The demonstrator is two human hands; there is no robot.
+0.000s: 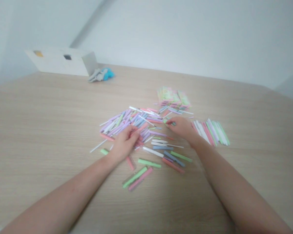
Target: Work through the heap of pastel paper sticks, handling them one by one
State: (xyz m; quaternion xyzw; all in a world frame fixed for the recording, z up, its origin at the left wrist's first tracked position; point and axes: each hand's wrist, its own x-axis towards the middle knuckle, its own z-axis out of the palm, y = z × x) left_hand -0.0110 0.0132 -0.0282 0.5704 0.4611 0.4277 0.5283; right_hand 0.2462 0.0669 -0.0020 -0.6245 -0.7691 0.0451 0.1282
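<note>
My left hand (124,143) lies curled on the front of a loose heap of pastel sticks (127,123) in lilac, white, blue and pink. A pink stick (142,128) runs out from under its fingertips. My right hand (182,126) pinches a small pale green stick (168,122) at the heap's right side. To the right of that hand, a fanned group of pink, white and green sticks (211,131) lies side by side. Behind the heap stands a stack of printed pastel packets (174,97). Several loose sticks, including a green stick (135,177), lie nearer me.
All of this lies on a light oak-grain tabletop (39,130). At its far left edge stand a white box (61,61) with small square openings and a crumpled grey and blue cloth (101,75). A white wall rises behind the table.
</note>
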